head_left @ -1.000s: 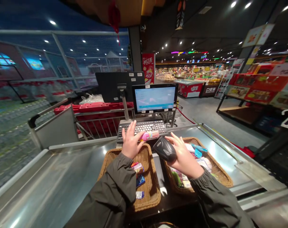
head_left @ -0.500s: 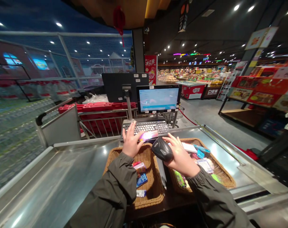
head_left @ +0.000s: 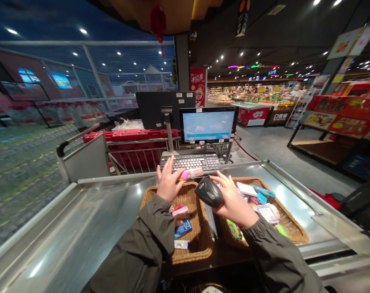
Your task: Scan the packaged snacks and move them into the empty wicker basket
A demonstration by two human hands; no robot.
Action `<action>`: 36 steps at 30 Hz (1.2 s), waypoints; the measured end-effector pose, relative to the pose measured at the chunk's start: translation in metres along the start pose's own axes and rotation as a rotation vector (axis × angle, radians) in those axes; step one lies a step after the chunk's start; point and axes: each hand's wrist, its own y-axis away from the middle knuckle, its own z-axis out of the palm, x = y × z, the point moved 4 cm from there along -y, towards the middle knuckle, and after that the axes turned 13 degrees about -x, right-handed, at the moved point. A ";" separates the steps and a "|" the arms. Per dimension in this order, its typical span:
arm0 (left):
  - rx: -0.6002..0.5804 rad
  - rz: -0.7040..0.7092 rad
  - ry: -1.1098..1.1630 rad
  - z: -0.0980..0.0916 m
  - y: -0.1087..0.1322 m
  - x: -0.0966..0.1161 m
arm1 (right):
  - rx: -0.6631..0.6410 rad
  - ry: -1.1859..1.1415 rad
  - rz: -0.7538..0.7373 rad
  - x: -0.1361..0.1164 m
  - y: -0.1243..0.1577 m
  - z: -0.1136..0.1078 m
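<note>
Here, a slim pink striped packet (head_left: pixel 191 174), lengthwise toward three o'clock, is pinched by the left hand (head_left: pixel 168 182); at its five o'clock, a rounded black scanner (head_left: pixel 208 192) is gripped by the right hand (head_left: pixel 235 201).

The bench (head_left: pixel 108 215) at lower left was smooth, shiny metal. The lower-centre basket (head_left: pixel 203 232) and the lower-right basket (head_left: pixel 297 230) looked roughly woven, like wicker. The scanner (head_left: pixel 207 192) mid-frame looked like plastic with a soft gloss; the sleeves (head_left: pixel 136 240) were matt, creased cloth

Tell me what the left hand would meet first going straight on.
Likely the keyboard, just ahead of the left hand; depth is unclear, so it might pass over that toward the monitor post.
</note>
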 end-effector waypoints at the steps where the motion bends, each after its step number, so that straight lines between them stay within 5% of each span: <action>1: -0.004 -0.004 0.000 0.001 0.001 -0.002 | 0.003 -0.004 -0.003 0.001 0.000 0.001; 12: -0.115 -0.054 -0.015 0.020 0.023 -0.023 | -0.007 -0.005 -0.003 0.013 0.005 0.012; 25: -0.334 -0.110 -0.003 0.078 0.058 -0.053 | -0.083 -0.042 0.018 0.017 -0.008 0.029; 36: -0.591 -0.087 0.056 0.120 0.079 -0.049 | -0.113 -0.058 0.037 0.019 -0.009 0.035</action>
